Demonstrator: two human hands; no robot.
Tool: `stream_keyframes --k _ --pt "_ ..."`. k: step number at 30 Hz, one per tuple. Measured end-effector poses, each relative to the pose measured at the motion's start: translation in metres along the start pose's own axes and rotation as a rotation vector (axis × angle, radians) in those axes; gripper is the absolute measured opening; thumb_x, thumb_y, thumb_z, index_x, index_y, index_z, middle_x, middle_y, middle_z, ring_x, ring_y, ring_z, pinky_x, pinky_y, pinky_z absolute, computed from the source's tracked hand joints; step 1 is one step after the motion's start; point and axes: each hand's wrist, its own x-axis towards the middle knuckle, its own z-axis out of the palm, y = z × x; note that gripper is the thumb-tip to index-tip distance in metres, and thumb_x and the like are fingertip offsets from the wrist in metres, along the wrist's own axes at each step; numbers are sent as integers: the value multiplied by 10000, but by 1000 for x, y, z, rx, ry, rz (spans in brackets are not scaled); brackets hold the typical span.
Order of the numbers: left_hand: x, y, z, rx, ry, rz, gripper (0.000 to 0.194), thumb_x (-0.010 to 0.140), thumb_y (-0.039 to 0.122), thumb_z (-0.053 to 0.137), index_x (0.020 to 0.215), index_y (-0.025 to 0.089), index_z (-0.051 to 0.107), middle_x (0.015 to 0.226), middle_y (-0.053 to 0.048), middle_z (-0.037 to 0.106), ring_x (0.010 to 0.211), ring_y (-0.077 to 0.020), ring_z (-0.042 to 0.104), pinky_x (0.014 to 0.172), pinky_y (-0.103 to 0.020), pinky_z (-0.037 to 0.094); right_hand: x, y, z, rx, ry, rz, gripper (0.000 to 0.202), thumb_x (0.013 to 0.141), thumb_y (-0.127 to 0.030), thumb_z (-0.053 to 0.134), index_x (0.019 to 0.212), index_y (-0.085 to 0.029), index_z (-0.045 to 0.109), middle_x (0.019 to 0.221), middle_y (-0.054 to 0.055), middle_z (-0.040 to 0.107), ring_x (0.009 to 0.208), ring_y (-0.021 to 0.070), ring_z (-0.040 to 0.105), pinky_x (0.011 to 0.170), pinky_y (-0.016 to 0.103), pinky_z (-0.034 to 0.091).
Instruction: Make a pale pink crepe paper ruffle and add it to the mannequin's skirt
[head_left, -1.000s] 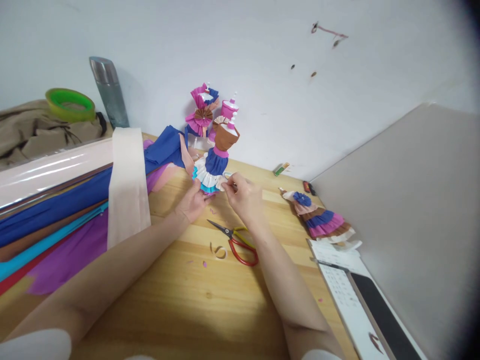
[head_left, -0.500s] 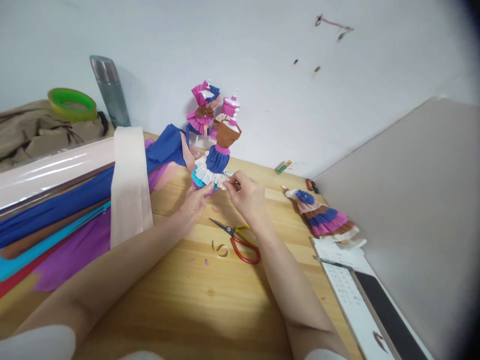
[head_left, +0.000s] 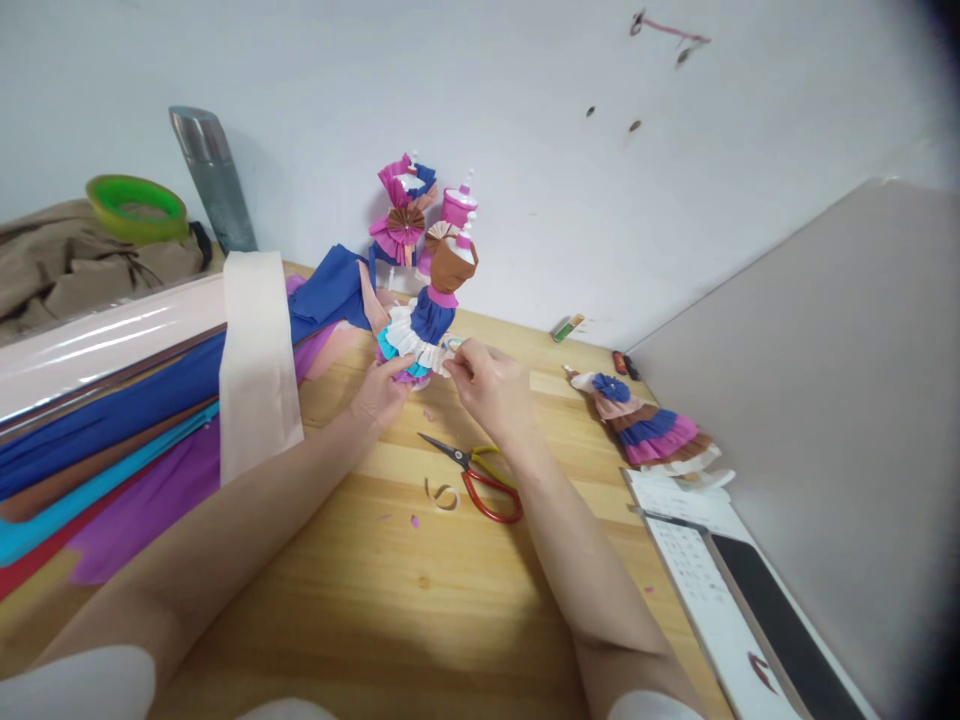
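Between my hands stands a small dress form [head_left: 454, 262] in a brown top and a layered skirt of blue, white, turquoise and purple ruffles. My left hand [head_left: 384, 392] is closed on the skirt's lower left edge, thumb on top. Pinched in the fingers of my right hand [head_left: 487, 385] is the end of the white ruffle strip [head_left: 416, 343] at the skirt's right side. Below them on the wooden table lie scissors [head_left: 474, 477] with red and yellow handles, blades slightly apart, beside a curled thin strip [head_left: 444, 496].
Two more dressed forms stand behind, one with a brown rosette [head_left: 406, 222]. At left are fabric strips [head_left: 112, 420], green tape [head_left: 139, 208] and a bottle [head_left: 214, 180]. A finished-looking layered doll dress [head_left: 651, 425] lies right, above a phone [head_left: 772, 610].
My left thumb has shifted slightly up and left on the skirt, and the skirt has tilted a little. My right hand keeps its pinch. The whole view has shifted slightly.
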Motion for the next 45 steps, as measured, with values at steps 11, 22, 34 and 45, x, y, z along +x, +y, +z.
stream_keyframes --k 11,22,34,45 --pt "-3 2 -1 -8 -18 -10 536 776 4 569 1258 234 612 1007 -8 759 911 -167 691 892 -315 476 10 9 13 -12 27 -22 160 928 -221 503 798 -199 594 711 57 656 664 191 562 601 278 323" --pt "5 5 -4 -4 -25 -23 552 783 8 571 1295 214 595 969 -1 763 873 -167 700 863 -290 481 15 11 21 78 -13 37 112 908 -220 542 816 -201 603 746 66 680 688 201 597 615 283 366" --pt "18 8 -15 -10 -46 -60 511 767 43 586 1253 198 614 915 2 763 847 -162 712 911 -296 492 10 20 36 280 13 138 181 868 -349 629 782 -197 582 689 14 637 597 156 554 576 259 367" --pt "20 11 -15 18 -64 -96 367 805 67 533 1131 169 666 863 -16 748 854 -175 705 884 -302 509 10 27 44 682 3 268 306 783 -449 678 868 -204 516 702 -14 623 578 130 521 569 247 385"
